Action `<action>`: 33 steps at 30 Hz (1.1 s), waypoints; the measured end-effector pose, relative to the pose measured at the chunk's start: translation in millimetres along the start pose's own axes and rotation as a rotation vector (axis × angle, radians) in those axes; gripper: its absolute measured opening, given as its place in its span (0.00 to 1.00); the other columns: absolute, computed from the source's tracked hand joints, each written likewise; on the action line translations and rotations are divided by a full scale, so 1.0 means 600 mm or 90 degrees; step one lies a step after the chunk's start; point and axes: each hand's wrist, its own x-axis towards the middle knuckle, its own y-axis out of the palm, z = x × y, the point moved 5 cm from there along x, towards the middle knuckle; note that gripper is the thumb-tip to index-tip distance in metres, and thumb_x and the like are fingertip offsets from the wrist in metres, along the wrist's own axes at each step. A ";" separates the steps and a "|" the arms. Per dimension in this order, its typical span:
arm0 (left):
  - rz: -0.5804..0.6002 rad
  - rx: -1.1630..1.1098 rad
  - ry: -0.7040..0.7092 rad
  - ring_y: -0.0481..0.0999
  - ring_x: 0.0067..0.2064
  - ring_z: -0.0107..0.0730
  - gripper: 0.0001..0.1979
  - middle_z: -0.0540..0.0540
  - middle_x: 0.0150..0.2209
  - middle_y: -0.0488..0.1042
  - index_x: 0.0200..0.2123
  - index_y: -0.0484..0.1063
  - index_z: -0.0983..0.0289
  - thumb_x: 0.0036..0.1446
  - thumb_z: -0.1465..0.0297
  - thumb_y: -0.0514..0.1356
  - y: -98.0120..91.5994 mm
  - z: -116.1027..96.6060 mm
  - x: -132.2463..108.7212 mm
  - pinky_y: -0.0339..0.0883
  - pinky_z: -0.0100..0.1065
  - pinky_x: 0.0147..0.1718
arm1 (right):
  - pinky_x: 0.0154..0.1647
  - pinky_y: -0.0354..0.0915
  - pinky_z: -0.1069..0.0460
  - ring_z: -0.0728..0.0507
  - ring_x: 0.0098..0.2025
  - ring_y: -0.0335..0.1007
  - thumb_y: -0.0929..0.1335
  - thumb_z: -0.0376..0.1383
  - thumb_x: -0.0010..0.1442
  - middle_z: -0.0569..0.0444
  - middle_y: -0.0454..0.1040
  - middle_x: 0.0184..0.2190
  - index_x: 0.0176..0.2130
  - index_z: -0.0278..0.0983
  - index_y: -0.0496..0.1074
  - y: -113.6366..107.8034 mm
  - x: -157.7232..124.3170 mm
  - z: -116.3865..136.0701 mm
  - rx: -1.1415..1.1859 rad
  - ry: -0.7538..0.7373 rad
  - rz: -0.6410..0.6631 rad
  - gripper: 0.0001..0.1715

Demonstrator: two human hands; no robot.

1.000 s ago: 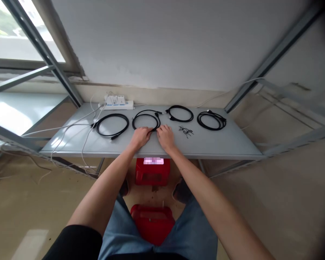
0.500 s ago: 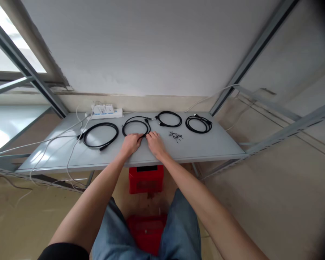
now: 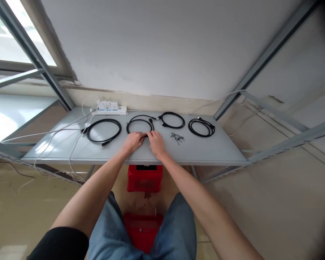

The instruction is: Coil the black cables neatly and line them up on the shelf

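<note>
My left hand (image 3: 134, 142) has its fingers closed on the near side of a coiled black cable (image 3: 139, 120) on the grey shelf (image 3: 200, 153). Right beside it, my right hand (image 3: 156, 144) grips the same coil, fingertips almost meeting those of the left. The stretch of cable between and under the fingers is mostly hidden. The coil's far side and a plug end lie flat on the shelf. A small heap of thin black twist ties (image 3: 177, 137) lies just right of my right hand.
Left of my hands lies another black cable coil (image 3: 104, 120); to the right are a small coil (image 3: 183, 121) and a thicker coil (image 3: 189, 128). A white power strip (image 3: 121, 111) with trailing white cords sits at the back left. Red boxes (image 3: 144, 182) stand below the shelf.
The view has shifted slightly, so the shelf sits a little differently in the picture. Both hands stay on the near side of the same coil, with only slight finger movement.
</note>
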 end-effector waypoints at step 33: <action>0.011 -0.020 -0.006 0.80 0.50 0.43 0.20 0.60 0.48 0.82 0.60 0.77 0.56 0.73 0.64 0.50 -0.008 -0.004 -0.004 0.67 0.37 0.48 | 0.49 0.58 0.45 0.36 0.48 0.67 0.57 0.29 0.77 0.42 0.78 0.45 0.47 0.34 0.73 0.005 0.007 -0.003 0.061 0.040 -0.023 0.17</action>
